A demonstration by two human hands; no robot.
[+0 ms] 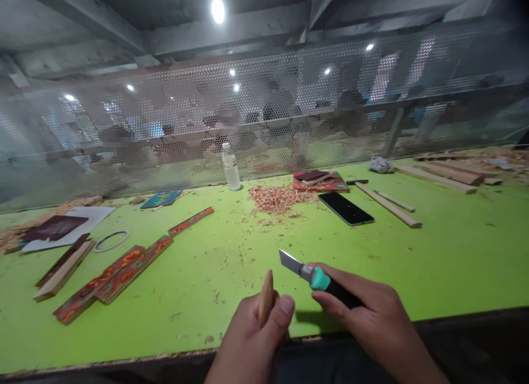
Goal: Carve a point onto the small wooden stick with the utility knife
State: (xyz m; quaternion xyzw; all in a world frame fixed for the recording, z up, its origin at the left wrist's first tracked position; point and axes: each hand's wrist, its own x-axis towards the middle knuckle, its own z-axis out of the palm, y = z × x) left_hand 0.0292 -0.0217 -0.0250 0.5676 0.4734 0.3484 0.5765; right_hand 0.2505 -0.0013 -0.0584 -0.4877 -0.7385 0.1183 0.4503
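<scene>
At six o'clock, over the near edge of the green surface (454, 263), both hands work close together. Left hand (252, 334) is closed around a small wooden piece (266, 296), thumb pressed up its side; the piece stands nearly upright, pale tan, slim, its top end rounded to a blunt taper. Right hand (372, 318) is wrapped around a utility knife (318, 276) with teal collar and black grip; the bare blade points toward ten o'clock, just beside the wood tip but apart from it.

Progress, as a judgement: whittling looks partly done. The tip already reads as shaped and smooth, while the lower part is hidden in the fist, so how much stock remains cannot be told. Fine chips lie scattered on the surface ahead of the hands, and a heap of shavings (276, 199) sits at twelve o'clock, well apart.

Surroundings: a phone (346, 209) lies face up at one o'clock, beside plain wooden sticks (388, 205). A clear bottle (230, 166) stands at twelve o'clock against the perforated screen (165, 114). At nine to ten o'clock lie painted patterned strips (124, 271), a thin ring (111, 241) and a plain block (61, 271). More lumber (446, 177) rests at two o'clock.
</scene>
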